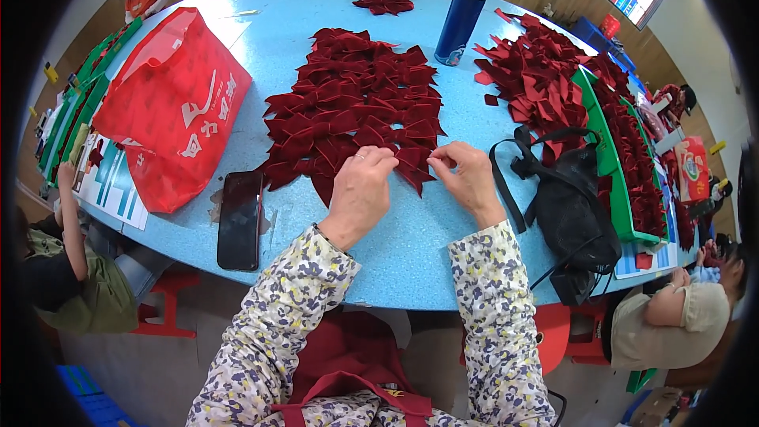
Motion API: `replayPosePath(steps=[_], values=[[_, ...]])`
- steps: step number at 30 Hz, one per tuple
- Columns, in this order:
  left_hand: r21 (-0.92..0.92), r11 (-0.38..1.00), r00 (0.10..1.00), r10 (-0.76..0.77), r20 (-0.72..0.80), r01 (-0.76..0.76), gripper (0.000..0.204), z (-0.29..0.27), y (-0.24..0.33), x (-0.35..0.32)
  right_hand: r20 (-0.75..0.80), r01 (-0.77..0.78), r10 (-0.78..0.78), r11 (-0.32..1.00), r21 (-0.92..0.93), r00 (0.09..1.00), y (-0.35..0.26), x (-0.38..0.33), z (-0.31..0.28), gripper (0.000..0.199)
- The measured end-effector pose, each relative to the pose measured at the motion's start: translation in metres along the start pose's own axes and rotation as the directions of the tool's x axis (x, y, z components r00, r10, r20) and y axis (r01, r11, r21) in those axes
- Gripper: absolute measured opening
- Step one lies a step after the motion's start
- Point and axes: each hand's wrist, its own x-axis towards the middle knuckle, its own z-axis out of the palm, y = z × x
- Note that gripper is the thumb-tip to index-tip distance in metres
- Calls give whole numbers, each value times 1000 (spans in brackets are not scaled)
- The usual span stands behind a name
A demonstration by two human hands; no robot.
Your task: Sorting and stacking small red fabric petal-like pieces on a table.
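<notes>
My left hand (362,188) and my right hand (466,176) rest on a light blue table (411,245), fingers pinched together on a dark red velvet bow piece (413,160) between them. That piece lies at the near edge of a large spread of dark red velvet bows (352,99) covering the table's middle. A ring shows on my left hand. My sleeves carry a floral print.
A black phone (239,219) lies left of my hands, beside a red bag (170,107). A black strap bag (569,198) sits to the right, near a green tray (613,166) of red pieces. A blue bottle (462,20) stands behind. People sit at both sides.
</notes>
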Motion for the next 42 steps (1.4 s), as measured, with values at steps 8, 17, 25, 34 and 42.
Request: replayPosePath(steps=[8, 17, 25, 34, 42], values=[[-32, 999, 991, -14, 133, 18, 27, 12, 6, -10, 11, -291, 294, 951, -103, 956, 6, -4, 15, 18], [-257, 966, 985, 47, 164, -4, 28, 5, 12, 1, 73, -358, 352, 930, 84, 933, 10, 0, 13, 16], [-98, 992, 957, -98, -274, 74, 22, 6, -9, 19, -7, 17, -15, 913, 408, 1000, 3, 2, 8, 8], [-161, 970, 982, -172, 73, 182, 19, -2, -6, 16, 82, -136, 110, 848, 511, 991, -9, 1, 8, 11], [-219, 968, 992, -118, 38, 123, 17, 3, -1, 13, 99, -18, -32, 887, 461, 995, -7, 3, 10, 15]])
